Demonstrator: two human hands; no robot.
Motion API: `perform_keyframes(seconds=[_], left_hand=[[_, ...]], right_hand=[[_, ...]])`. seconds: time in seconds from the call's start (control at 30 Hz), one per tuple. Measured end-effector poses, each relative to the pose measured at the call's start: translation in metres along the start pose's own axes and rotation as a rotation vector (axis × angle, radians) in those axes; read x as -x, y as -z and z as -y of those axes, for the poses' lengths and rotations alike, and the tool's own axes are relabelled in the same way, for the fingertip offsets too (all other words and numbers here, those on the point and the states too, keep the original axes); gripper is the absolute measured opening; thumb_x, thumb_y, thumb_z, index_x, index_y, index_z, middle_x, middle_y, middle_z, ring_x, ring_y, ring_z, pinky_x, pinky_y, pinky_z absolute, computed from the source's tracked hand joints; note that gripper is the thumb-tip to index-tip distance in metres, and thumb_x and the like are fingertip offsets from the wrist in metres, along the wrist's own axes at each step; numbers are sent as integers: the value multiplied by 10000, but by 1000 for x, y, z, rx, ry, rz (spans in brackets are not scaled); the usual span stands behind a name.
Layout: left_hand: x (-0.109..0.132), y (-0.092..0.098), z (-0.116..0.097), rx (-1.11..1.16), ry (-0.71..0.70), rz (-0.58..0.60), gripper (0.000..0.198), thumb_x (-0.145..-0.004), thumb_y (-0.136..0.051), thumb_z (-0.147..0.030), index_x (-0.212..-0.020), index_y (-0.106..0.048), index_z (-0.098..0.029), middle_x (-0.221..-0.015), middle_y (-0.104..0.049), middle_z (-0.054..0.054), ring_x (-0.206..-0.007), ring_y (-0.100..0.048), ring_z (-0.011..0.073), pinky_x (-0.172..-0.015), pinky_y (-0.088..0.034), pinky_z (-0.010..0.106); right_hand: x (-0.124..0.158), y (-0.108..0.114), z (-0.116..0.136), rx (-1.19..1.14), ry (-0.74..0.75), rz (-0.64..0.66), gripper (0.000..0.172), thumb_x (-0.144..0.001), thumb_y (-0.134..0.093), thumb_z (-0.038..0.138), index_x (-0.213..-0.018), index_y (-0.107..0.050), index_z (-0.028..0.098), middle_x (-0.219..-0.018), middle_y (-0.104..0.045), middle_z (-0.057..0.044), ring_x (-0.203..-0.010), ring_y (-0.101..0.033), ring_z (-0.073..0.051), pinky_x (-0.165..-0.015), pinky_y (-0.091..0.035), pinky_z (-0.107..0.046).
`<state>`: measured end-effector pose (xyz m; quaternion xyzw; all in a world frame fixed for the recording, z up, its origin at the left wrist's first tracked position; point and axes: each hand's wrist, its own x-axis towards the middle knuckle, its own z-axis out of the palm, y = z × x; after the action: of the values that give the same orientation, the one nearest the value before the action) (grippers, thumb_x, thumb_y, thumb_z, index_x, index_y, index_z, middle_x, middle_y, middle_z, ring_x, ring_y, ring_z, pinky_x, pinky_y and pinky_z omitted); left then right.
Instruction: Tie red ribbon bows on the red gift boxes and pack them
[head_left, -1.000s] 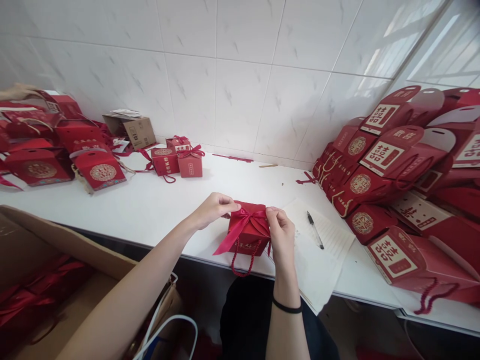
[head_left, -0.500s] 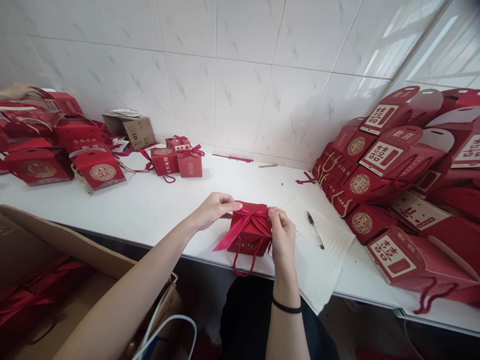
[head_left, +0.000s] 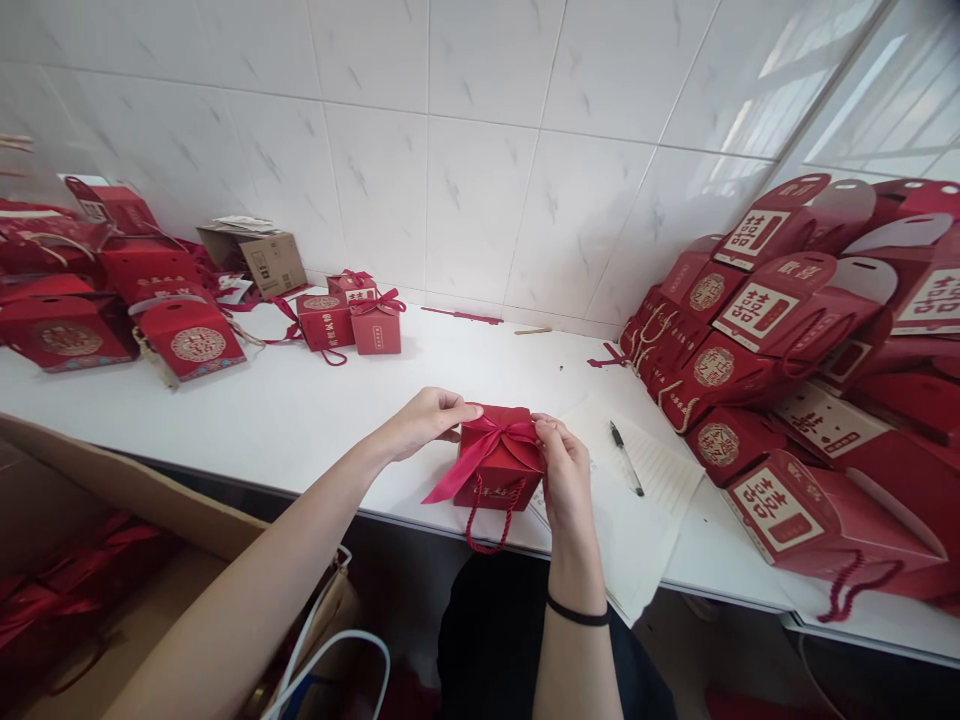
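A small red gift box (head_left: pixel 498 492) stands at the front edge of the white table, its twisted cord handle hanging over the edge. Across its top lies a satin ribbon (head_left: pixel 469 462) tied in a bow, with one tail trailing to the lower left. My left hand (head_left: pixel 431 420) pinches the ribbon at the box's upper left corner. At the upper right, my right hand (head_left: pixel 562 462) is closed on the other side of the bow. My fingers partly hide both ribbon loops.
Finished-looking small boxes (head_left: pixel 377 330) with bows stand behind to the left. Red boxes are piled at right (head_left: pixel 757 400) and far left (head_left: pixel 199 340). A pen (head_left: pixel 627 458) lies on paper (head_left: pixel 652 540). An open carton (head_left: pixel 142 470) sits at lower left. Another person's hand (head_left: pixel 16 145) shows far left.
Both my hands stay at the bow with hardly any shift; the right hand has edged slightly outward. The other person's hand at far left has drawn away from the box there.
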<state>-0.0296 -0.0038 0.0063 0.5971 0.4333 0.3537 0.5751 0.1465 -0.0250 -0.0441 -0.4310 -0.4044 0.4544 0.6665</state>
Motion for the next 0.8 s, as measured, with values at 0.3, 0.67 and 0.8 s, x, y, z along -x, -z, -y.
perform_keyframes(seconds=[0.3,0.67,0.8], left_hand=[[2,2,0,-3,-29,130,302,-678,-644,-375,-513,-505,-163,-562,-471,-26,-595,-477,108,-685,-442,302],[1,-4,1,17,-11,96,279,-750,-557,-415,-646,-521,-158,-699,-531,-13,-667,-508,103,-680,-419,264],[0,-2,4,-59,-45,82,315,-762,-546,-431,-615,-454,-168,-620,-450,-43,-559,-420,77,-563,-351,231]], right_hand=[[-1,1,-1,-2,22,-38,221,-649,-658,389,-664,-670,169,-915,-627,-58,-902,-554,-219,-761,-439,-305],[-3,2,-2,-160,-112,-26,271,-617,-721,384,-777,-693,167,-1015,-637,-63,-950,-586,-231,-785,-494,-311],[-5,2,-4,-220,-181,-38,322,-603,-729,374,-850,-695,169,-926,-663,-47,-914,-602,-222,-783,-495,-311]])
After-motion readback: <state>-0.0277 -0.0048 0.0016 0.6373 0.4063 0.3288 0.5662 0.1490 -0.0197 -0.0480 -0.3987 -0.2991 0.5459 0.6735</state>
